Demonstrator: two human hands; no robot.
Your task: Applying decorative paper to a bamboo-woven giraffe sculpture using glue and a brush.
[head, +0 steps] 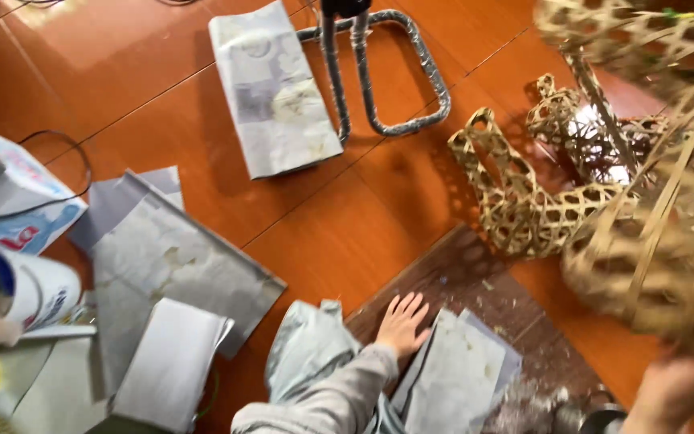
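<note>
Head view: the left hand [402, 321] is pressing flat, fingers spread, on a grey paper sheet [455, 378] lying on a dark board [475, 277] at lower centre — the blurred right hand [672, 394], lower right, is lifting a woven bamboo basket [660, 249]; its grip is unclear.
</note>
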